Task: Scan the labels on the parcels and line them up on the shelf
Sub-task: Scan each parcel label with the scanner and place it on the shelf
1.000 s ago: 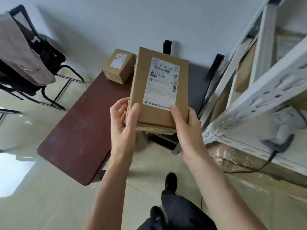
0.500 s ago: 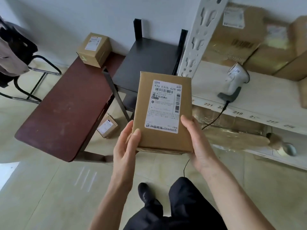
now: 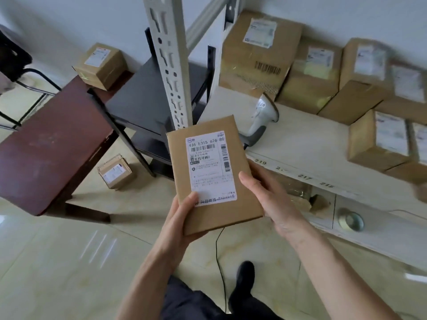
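Both hands (image 3: 231,204) hold flat parcel (image 3: 212,174) label-up, long axis pointing away.

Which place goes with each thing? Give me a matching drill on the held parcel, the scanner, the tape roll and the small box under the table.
Things:
1. flat parcel
2. scanner
3. tape roll
4. small box

Places:
A. floor under the table
B. upper shelf board
C. both hands
D. lower shelf board

Pairs: 1-C, 2-B, 3-D, 4-A
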